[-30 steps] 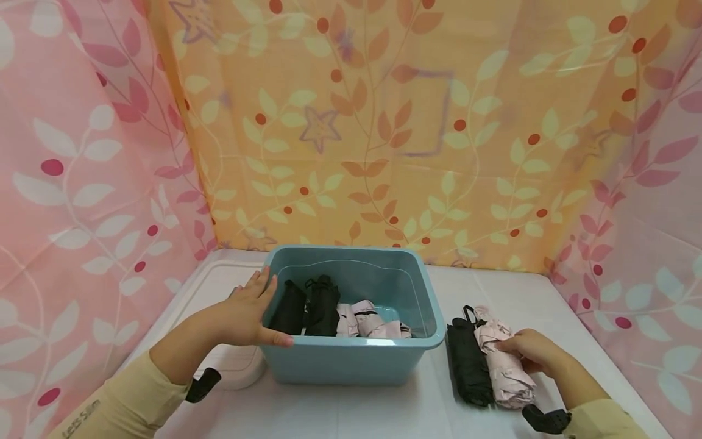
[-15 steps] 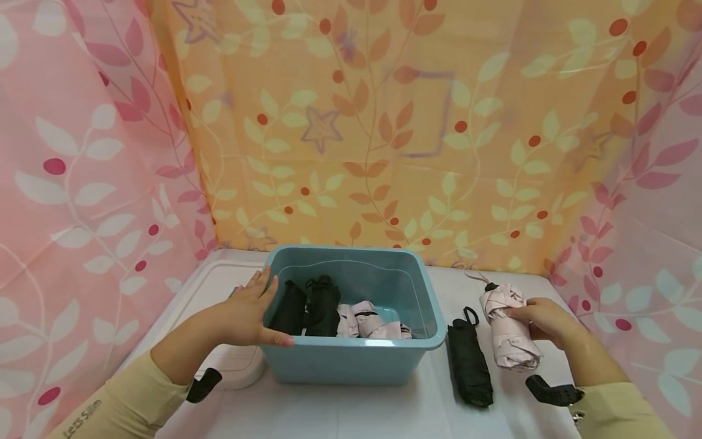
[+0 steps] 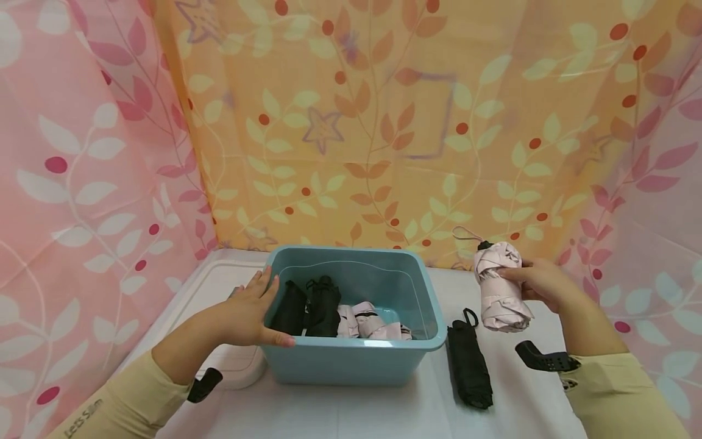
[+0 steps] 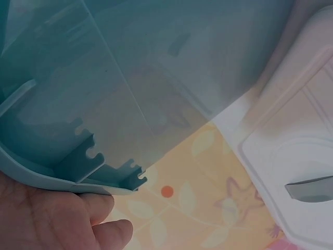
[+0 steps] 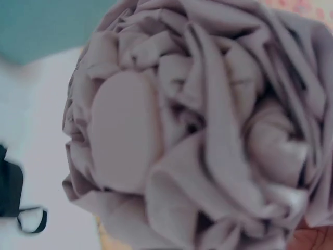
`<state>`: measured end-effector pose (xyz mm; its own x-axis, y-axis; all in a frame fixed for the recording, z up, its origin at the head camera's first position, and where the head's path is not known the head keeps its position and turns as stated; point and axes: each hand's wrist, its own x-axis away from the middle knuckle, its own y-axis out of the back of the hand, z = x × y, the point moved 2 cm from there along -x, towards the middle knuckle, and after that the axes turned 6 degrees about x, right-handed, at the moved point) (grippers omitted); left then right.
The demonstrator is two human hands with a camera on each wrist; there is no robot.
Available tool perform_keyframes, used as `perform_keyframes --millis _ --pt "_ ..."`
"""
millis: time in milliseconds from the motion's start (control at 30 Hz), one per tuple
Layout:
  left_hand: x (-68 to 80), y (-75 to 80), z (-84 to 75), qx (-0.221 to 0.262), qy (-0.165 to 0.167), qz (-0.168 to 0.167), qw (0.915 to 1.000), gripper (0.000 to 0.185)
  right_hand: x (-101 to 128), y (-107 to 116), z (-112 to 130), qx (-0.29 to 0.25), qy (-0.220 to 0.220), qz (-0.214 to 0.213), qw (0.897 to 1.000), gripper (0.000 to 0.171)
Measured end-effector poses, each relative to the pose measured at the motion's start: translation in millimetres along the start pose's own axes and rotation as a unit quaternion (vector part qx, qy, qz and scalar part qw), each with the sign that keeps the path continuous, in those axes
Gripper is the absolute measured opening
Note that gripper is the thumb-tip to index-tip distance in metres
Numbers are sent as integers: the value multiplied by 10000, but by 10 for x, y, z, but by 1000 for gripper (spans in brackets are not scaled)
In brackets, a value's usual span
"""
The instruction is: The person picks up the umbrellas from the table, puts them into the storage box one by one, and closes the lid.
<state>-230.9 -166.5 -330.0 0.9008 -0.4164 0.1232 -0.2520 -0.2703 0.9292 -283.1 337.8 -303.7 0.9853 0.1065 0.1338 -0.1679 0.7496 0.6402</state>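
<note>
My right hand (image 3: pixel 548 284) grips a folded pale pink umbrella (image 3: pixel 501 296), held up over the right part of the table with its wrist loop pointing back left. The gathered fabric end of that umbrella (image 5: pixel 208 125) fills most of the right wrist view. On the table below lies a folded black umbrella (image 3: pixel 470 366). My left hand (image 3: pixel 244 314) rests on the left front corner of a blue-grey plastic bin (image 3: pixel 378 343), fingers spread along its rim. Inside the bin lie two black umbrellas (image 3: pixel 322 308) on the left and pale pink folded umbrellas (image 3: pixel 373 320) beside them.
A white lid (image 3: pixel 236 369) with a grey latch (image 4: pixel 312 188) lies left of the bin, partly under my left arm. A yellow leaf-patterned cloth (image 3: pixel 373 122) hangs behind the white table, with pink cloths (image 3: pixel 109 213) at both sides.
My right hand has lifted the pink umbrella off the table from beside the black one, moving it up and back. The left hand stays on the bin's rim.
</note>
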Motion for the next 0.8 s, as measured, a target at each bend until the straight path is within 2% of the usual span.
perform_keyframes --millis 367,800 --pt "-4 -3 -1 -25 0 -3 10000 127 -141 -172 552 -129 356 61 9993 63" --pt "-7 -7 -4 -152 -4 -68 9999 128 -423 -660 1111 -335 486 473 9971 55"
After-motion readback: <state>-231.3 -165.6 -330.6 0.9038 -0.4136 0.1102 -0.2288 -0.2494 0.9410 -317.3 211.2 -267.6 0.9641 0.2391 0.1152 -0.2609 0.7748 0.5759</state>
